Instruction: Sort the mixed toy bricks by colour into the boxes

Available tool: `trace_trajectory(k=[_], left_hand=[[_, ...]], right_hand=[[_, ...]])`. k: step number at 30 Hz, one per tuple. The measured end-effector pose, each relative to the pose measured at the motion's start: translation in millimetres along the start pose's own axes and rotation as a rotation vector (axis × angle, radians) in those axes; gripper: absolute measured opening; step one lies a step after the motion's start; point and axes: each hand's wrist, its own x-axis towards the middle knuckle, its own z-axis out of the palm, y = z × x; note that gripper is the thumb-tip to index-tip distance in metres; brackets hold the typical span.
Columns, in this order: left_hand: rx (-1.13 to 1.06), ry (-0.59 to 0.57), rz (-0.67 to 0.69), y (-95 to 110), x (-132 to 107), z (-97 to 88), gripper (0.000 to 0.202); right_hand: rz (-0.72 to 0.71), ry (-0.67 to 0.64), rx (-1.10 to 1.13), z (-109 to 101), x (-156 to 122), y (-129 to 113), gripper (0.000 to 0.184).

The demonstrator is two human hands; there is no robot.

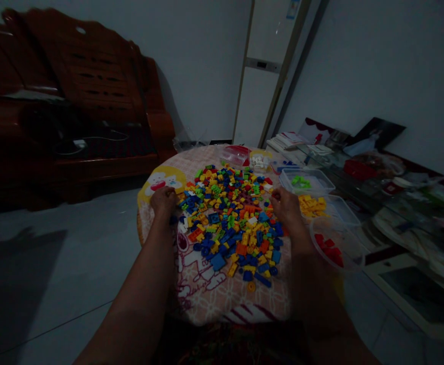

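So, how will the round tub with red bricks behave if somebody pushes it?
The clear tub looks like thin plastic, so probably light and slightly flexible. Wide and low, it would likely slide rather than tip. The red bricks lie loose inside, so they may shift.

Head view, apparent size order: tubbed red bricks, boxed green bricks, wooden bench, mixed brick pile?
1. Wooden bench
2. Mixed brick pile
3. Tubbed red bricks (nearness to camera helps)
4. Boxed green bricks
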Motion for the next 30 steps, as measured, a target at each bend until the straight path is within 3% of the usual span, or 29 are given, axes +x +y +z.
trace_trajectory(k=[4, 8, 14, 17, 21, 25, 30], left_hand=[[0.003, -0.021, -0.018, 2, -2, -1.3, 0.034], [0.013, -0.020, -0.016, 3, -4, -2.6, 0.036], [0.028, -0.001, -0.002, 7, -5, -3.3, 0.035], [0.053, -0.005, -0.002, 8, -5, -3.4, 0.036], [0.054, -0.019, -0.001, 5, -5, -3.0, 0.036], [0.039, -0.018, 0.022, 3, -5, -3.1, 0.035], [0.045, -0.007, 0.024, 4, -5, -2.5, 0.034]], right_hand=[[0.047, 0.108, 0.050, -46, -25, -3, 0.024], [0.053, 0.184, -0.029, -82, -55, 20, 0.027], [0.101, 0.126, -0.269, -99, -88, 77, 0.028], [0.047, 0.120, -0.252, -94, -91, 75, 0.032], [-0.036, 0.140, -0.069, -74, -77, 35, 0.036], [-0.146, 0.010, 0.054, -41, -59, -3, 0.032], [-0.261, -0.133, 0.106, 9, -28, -32, 0.028]])
